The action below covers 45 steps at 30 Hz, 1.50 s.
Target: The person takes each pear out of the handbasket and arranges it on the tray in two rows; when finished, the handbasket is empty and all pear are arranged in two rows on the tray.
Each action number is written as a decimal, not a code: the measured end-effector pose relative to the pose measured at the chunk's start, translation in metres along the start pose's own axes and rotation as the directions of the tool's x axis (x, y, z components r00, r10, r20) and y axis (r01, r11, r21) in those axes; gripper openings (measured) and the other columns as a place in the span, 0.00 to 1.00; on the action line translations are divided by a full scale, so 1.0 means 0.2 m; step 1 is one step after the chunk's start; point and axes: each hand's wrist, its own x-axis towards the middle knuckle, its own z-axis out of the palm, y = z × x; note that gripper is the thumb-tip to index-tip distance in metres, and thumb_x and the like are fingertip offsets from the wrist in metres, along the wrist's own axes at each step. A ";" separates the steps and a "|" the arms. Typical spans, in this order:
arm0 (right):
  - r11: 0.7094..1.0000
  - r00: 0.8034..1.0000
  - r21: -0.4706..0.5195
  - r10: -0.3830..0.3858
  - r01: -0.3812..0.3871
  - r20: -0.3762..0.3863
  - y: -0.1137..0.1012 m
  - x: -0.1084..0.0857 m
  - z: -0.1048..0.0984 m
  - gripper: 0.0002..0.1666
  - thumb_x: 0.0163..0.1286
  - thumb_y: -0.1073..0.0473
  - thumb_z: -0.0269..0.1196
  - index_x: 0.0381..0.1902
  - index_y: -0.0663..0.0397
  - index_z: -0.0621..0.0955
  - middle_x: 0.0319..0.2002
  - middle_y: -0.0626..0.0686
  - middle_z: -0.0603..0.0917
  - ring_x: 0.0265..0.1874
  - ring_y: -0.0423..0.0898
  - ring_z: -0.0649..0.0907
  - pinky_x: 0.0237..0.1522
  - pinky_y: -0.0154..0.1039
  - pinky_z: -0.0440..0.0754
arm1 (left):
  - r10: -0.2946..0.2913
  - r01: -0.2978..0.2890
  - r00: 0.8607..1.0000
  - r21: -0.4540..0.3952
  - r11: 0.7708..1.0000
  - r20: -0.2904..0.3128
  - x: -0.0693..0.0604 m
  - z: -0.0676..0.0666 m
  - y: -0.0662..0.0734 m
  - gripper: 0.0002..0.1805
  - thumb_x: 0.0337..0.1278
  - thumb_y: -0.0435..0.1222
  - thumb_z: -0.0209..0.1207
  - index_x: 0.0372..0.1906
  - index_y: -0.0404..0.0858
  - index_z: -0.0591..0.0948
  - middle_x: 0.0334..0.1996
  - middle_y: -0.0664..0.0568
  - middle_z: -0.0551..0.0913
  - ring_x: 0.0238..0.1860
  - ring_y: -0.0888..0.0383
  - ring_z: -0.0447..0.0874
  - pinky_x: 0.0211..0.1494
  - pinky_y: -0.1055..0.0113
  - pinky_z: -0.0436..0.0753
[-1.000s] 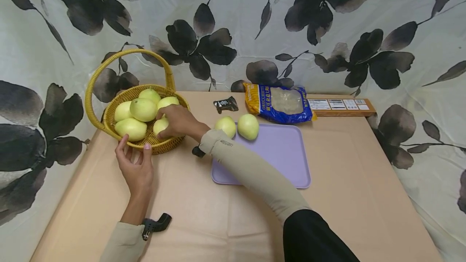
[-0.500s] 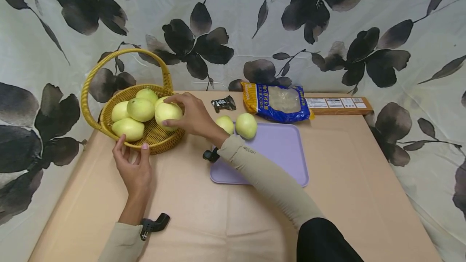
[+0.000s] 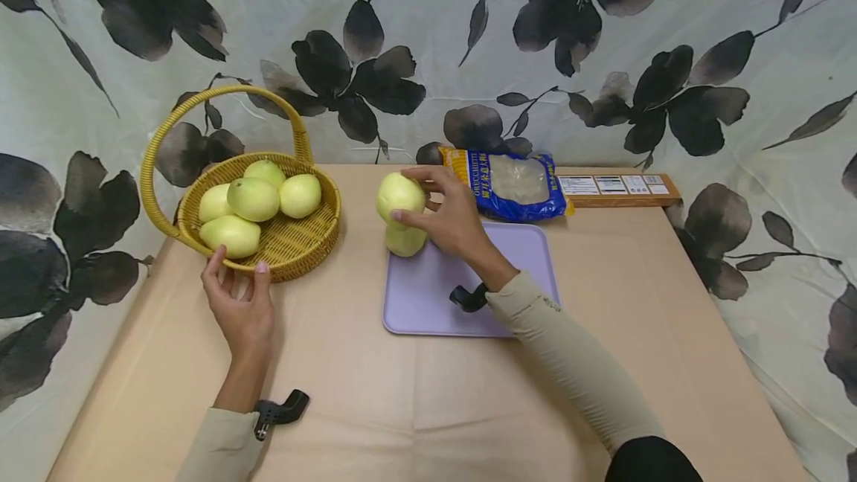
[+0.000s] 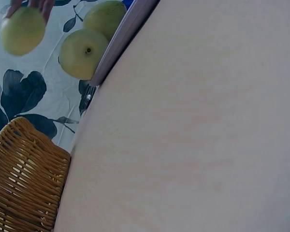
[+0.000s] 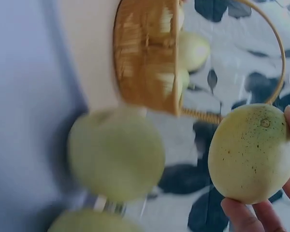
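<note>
My right hand (image 3: 455, 210) holds a pale yellow-green melon (image 3: 400, 198) over the far left corner of the lilac tray (image 3: 428, 315). Below it sits another melon (image 3: 405, 242) on the tray; a second tray melon (image 4: 105, 19) appears in the left wrist view but is hidden by my hand in the head view. At left stands a yellow wicker basket (image 3: 304, 259) with several melons (image 3: 230, 235) inside. Fingertips and thumb of my left hand (image 3: 241, 318) are spread, touching the basket's near rim; its other fingers are partly hidden.
A blue and yellow bag of pasta (image 3: 515, 184) lies behind the tray, beside a long brown box (image 3: 619, 190) with white labels. The basket's tall handle (image 3: 150, 162) arches up on its left. Flowered cloth (image 3: 469, 36) hangs behind the table.
My right hand has lifted a melon out of the basket and carried it rightward over the tray. The small black packet is now hidden. My left hand has stayed at the basket rim.
</note>
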 end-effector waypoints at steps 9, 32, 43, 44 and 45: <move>0.993 0.984 -0.036 0.109 -0.115 -0.139 0.18 -0.16 -0.36 0.36 0.57 0.61 0.83 0.64 0.50 0.84 0.64 0.57 0.79 0.64 0.55 0.83 0.63 0.51 0.86 | -0.006 0.006 1.000 -0.017 1.000 -0.001 0.00 0.01 0.01 0.37 0.74 0.37 0.64 0.80 0.52 0.62 0.83 0.56 0.54 0.84 0.50 0.53 0.83 0.43 0.66; 0.932 0.989 -0.333 0.141 -0.145 -0.039 0.49 -0.28 -0.53 0.43 0.55 0.59 0.84 0.68 0.51 0.81 0.68 0.61 0.78 0.69 0.60 0.78 0.67 0.57 0.83 | -0.001 0.001 1.000 0.007 1.000 -0.006 0.00 0.01 -0.01 0.37 0.75 0.37 0.63 0.81 0.53 0.61 0.83 0.56 0.53 0.84 0.50 0.53 0.82 0.43 0.67; 0.939 0.995 -0.339 -0.084 0.061 -0.051 0.19 -0.18 -0.40 0.42 0.55 0.51 0.85 0.67 0.47 0.83 0.68 0.53 0.81 0.71 0.51 0.77 0.74 0.55 0.77 | -0.003 0.003 1.000 0.016 1.000 -0.003 0.00 0.00 -0.01 0.37 0.75 0.38 0.63 0.81 0.53 0.61 0.83 0.57 0.53 0.85 0.50 0.52 0.82 0.42 0.67; 0.944 0.995 -0.321 -0.096 0.079 -0.038 0.15 -0.16 -0.36 0.42 0.55 0.51 0.85 0.68 0.47 0.83 0.68 0.53 0.80 0.71 0.51 0.77 0.75 0.54 0.76 | -0.004 0.004 1.000 0.017 1.000 -0.001 0.00 0.00 -0.01 0.37 0.75 0.38 0.63 0.81 0.54 0.61 0.84 0.57 0.53 0.85 0.49 0.52 0.82 0.42 0.67; 0.947 0.994 -0.307 -0.109 0.097 -0.022 0.13 -0.14 -0.33 0.42 0.55 0.50 0.85 0.68 0.46 0.82 0.68 0.52 0.80 0.71 0.50 0.77 0.75 0.54 0.76 | -0.005 0.005 1.000 0.019 1.000 -0.001 0.00 0.00 -0.01 0.37 0.75 0.39 0.63 0.81 0.54 0.61 0.83 0.57 0.53 0.85 0.49 0.52 0.82 0.41 0.67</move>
